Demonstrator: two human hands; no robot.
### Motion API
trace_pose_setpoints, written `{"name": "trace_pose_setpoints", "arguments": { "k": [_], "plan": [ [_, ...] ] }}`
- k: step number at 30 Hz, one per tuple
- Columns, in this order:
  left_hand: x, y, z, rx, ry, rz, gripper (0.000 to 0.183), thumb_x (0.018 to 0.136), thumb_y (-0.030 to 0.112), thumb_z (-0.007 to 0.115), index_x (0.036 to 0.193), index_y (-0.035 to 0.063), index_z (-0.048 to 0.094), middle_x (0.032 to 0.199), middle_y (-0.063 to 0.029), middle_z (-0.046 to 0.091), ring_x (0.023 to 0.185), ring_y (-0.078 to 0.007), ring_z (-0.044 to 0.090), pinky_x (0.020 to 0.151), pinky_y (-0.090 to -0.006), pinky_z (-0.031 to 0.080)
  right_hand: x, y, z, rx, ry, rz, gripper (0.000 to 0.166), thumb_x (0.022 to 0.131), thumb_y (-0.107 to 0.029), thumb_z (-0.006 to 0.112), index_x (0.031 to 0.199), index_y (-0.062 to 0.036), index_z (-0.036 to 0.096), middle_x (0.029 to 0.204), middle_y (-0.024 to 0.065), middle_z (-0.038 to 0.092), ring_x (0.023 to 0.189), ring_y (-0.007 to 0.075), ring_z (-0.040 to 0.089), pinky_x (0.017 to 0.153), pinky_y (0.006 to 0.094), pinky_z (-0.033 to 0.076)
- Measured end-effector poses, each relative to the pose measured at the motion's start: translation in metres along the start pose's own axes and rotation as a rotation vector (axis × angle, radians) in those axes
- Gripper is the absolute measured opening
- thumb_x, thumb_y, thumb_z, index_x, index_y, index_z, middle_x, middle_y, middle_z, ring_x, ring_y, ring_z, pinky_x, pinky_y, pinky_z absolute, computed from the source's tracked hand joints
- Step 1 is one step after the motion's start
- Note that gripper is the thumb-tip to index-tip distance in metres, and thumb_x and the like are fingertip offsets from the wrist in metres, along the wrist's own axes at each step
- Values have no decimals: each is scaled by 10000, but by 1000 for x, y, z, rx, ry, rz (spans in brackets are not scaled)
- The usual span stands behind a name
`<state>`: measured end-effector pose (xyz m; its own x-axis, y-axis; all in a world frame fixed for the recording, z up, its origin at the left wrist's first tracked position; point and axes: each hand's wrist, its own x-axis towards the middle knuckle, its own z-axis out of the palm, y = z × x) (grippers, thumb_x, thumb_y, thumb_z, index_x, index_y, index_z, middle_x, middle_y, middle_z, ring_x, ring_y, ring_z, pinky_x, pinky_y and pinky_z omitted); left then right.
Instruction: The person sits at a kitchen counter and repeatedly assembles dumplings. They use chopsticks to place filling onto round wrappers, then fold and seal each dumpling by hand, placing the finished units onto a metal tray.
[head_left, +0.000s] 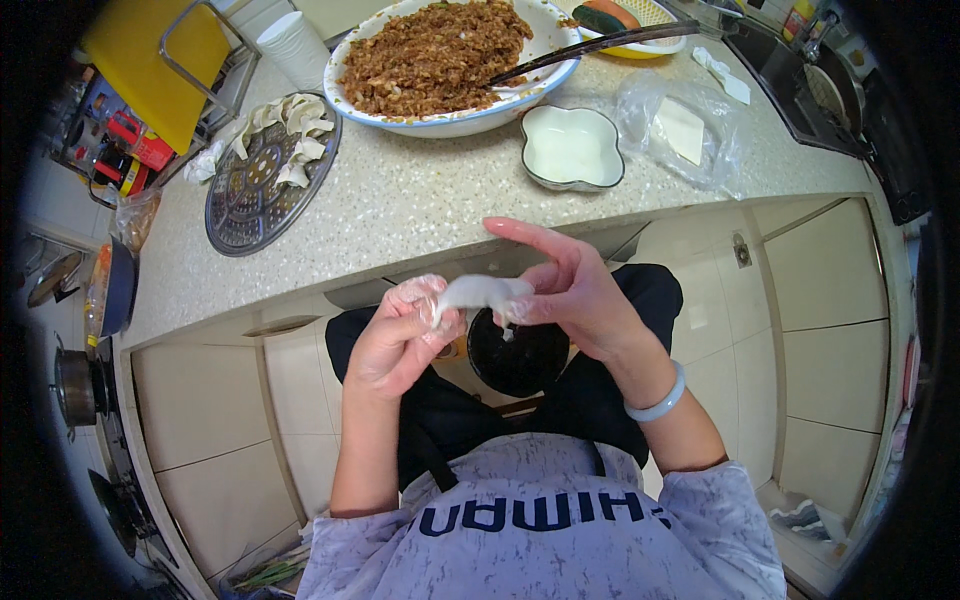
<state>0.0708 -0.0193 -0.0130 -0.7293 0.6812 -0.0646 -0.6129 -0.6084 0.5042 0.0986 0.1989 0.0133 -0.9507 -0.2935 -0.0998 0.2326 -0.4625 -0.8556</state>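
Observation:
Between my hands, above my lap, a pale dough wrapper (480, 291) is stretched and slightly blurred. Its left end is pinched in the flour-dusted fingers of my left hand (405, 334). My right hand (577, 289) grips the other end with its thumb and fingers, while the index finger points out to the left. Whether filling is inside the wrapper, I cannot tell. On the counter, a round perforated metal steamer plate (244, 199) carries several folded dumplings (304, 116). A stack of square wrappers (679, 131) lies in a clear plastic bag (637, 105).
A large white bowl (450, 127) holds minced filling (435, 56), with dark chopsticks (592, 49) leaning in it. Nearer me stands a small scalloped bowl (574, 146) of liquid. A yellow basket (660, 45), paper roll (292, 49) and sink (787, 90) are behind. The counter's front edge (442, 251) lies just beyond my hands.

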Motion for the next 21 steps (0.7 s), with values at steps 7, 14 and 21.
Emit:
{"name": "trace_pose_setpoints", "arguments": {
  "k": [7, 14, 21],
  "plan": [
    [10, -20, 19, -93, 223, 167, 330, 832, 5, 617, 1143, 1, 507, 976, -107, 595, 962, -182, 569, 805, -268, 469, 1, 12, 23, -206, 385, -263, 599, 722, -2, 737, 1270, -11, 495, 825, 64, 670, 748, 66, 608, 664, 184, 475],
    [14, -30, 43, 494, 445, 422, 370, 841, 17, 636, 1181, -74, 521, 915, -115, 653, 739, -120, 616, 673, -236, 500, -3, 17, 44, -370, 535, -411, 541, 721, 0, 720, 1228, -1, 530, 827, 81, 678, 763, 75, 618, 695, 203, 483],
    [16, -33, 51, 493, 472, 426, 439, 843, 19, 640, 1239, -82, 481, 954, -129, 651, 787, -115, 620, 714, -222, 502, -6, 15, 42, -153, 421, -334, 575, 766, -5, 702, 1291, 22, 469, 913, 98, 671, 832, 87, 613, 750, 217, 491]
  ]
}}
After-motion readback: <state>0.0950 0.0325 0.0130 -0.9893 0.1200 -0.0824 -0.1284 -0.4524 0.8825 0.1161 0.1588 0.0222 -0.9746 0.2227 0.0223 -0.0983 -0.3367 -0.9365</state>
